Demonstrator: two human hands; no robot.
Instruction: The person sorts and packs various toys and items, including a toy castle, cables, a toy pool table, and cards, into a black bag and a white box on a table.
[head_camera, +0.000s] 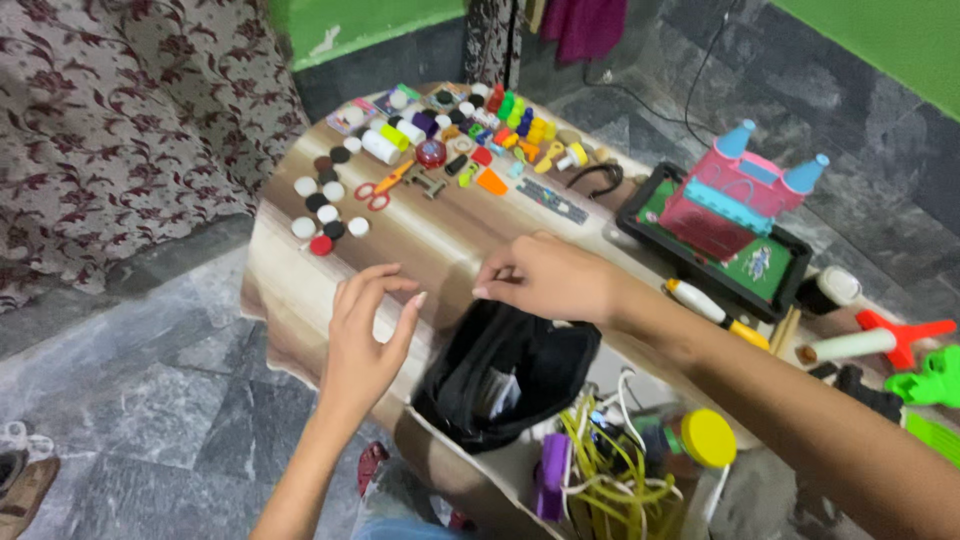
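Hands (450, 310) above open black pouch (505, 375)

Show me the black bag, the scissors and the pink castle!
black bag (530, 375), head view, on its dark side fabric.
scissors (375, 190), head view, on the red handle loops.
pink castle (725, 195), head view, on its pink front wall.
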